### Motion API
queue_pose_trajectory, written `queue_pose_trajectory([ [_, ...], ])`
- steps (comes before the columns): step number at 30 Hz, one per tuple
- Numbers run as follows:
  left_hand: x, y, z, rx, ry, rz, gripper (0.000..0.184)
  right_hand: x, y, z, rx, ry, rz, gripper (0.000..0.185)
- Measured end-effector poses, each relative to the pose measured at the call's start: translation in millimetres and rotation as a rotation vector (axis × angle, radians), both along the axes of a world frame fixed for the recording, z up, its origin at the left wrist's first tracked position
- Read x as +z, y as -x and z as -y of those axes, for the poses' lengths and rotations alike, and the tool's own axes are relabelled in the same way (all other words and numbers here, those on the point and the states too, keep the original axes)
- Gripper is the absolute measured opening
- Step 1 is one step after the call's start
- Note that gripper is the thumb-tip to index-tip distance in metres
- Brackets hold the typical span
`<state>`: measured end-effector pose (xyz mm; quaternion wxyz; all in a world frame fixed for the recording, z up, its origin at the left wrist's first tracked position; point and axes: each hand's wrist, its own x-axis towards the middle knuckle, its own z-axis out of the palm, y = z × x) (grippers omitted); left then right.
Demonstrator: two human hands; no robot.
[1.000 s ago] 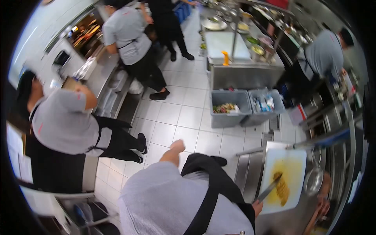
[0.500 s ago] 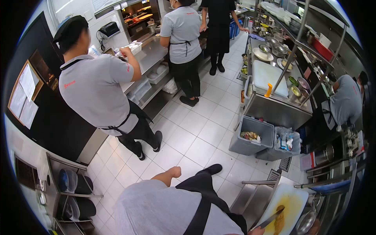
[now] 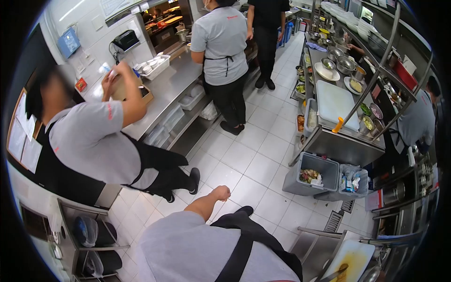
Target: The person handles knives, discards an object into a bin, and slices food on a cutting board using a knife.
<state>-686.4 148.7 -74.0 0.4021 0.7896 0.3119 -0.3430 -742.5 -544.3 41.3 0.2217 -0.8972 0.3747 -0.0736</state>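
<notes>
My left hand (image 3: 222, 192) is held out over the tiled floor, its fingers curled into a fist with nothing visible in them. It touches nothing. At the lower right lies a white cutting board (image 3: 362, 251) stained yellow-brown. A browned strip of food (image 3: 341, 273), its kind unclear, is on the board. A knife (image 3: 332, 276) reaches in over the board from the bottom edge, its blade close to the food and its handle outside the picture. My right hand is out of view below the frame.
A co-worker (image 3: 94, 136) at the left has raised hands above a steel counter (image 3: 174, 73). Other people stand farther back and at right. Grey waste bins (image 3: 310, 162) stand beneath a prep table with a white board (image 3: 334, 104). A metal rail (image 3: 322, 232) edges my worktop.
The view has shifted, taking the cutting board lower. My right hand, seen earlier on the knife's handle, has left the frame. The left co-worker has raised both hands.
</notes>
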Motion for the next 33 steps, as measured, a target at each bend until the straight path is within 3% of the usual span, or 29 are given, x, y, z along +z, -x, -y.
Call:
queue_pose_trajectory([
  [2, -23, -3, -19, 0.018, 0.030, -0.027, 0.037, -7, -4, 11, -0.005, -0.157, 0.002, 0.047],
  [4, -63, 2, -29, -0.259, -0.347, 0.257, 0.045, -65, -3, 75, -0.098, -0.615, -0.010, 0.050],
  [6, -68, -23, -30, -0.486, -0.324, 0.247, 0.055, -71, -1, 93, -0.104, -0.527, -0.016, 0.040],
  [8, -84, -51, -13, -0.472, -0.291, 0.230, 0.059, -81, 5, 84, -0.110, -0.400, 0.093, 0.023],
  [9, -90, -71, -3, -0.590, -0.263, 0.278, 0.059, -21, -7, 26, -0.134, -0.355, 0.099, 0.022],
  [11, -103, -121, 35, -0.672, -0.213, 0.416, 0.056, -28, -5, 38, -0.114, -0.327, -0.027, 0.025],
  [13, -93, -164, 102, -0.700, -0.100, 0.585, 0.052, -15, -6, 31, -0.041, -0.243, -0.099, 0.027],
  [16, -40, -224, 235, -0.784, 0.082, 0.769, 0.040, -14, -3, 23, -0.063, -0.046, -0.195, 0.031],
  [18, 21, -240, 332, -0.872, 0.242, 0.814, 0.034, -23, 4, 28, 0.012, -0.016, -0.224, 0.029],
  [19, 44, -239, 381, -0.907, 0.339, 0.892, 0.034, 32, -13, 0, -0.095, -0.133, -0.311, 0.028],
  [20, 68, -236, 423, -0.929, 0.446, 0.958, 0.035, 10, -8, 15, -0.005, -0.116, -0.343, 0.026],
  [22, 97, -225, 501, -1.014, 0.577, 1.051, 0.038, 50, -15, -1, -0.010, -0.110, -0.314, 0.026],
  [24, 108, -211, 561, -1.041, 0.739, 1.100, 0.039, 53, -14, -3, -0.057, -0.155, -0.308, 0.030],
  [27, 121, -196, 632, -1.157, 0.743, 1.098, 0.041, 62, -16, 1, -0.095, -0.215, -0.306, 0.032],
  [33, 80, -204, 696, -1.232, 0.751, 1.044, 0.037, 66, -14, 3, -0.101, -0.352, -0.352, 0.033],
])
